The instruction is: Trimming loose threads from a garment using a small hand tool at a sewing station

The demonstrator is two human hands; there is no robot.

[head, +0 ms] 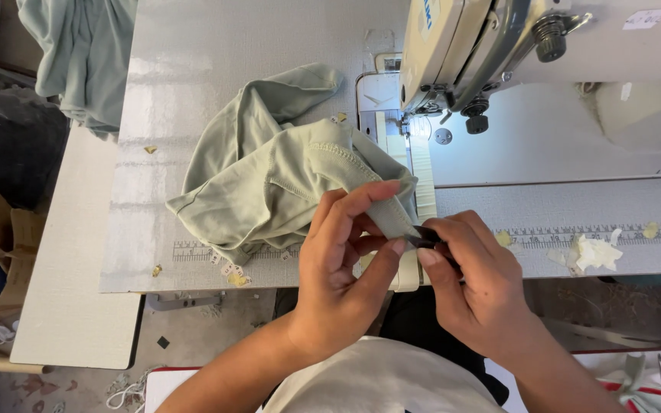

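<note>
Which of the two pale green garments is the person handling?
The crumpled one on the sewing table; left hand and right hand pinch its edge. The other hangs untouched at the table's far-left corner.

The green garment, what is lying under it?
Under the garment lies the grey table, with its printed ruler strip showing at the lower edge. Anything else beneath the heap is covered and cannot be seen.

grey sewing table (193,92), green garment (269,176), sewing machine (545,46)

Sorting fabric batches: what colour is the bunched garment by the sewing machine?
The bunched cloth garment is pale sage green, clearest in the head view.
</note>
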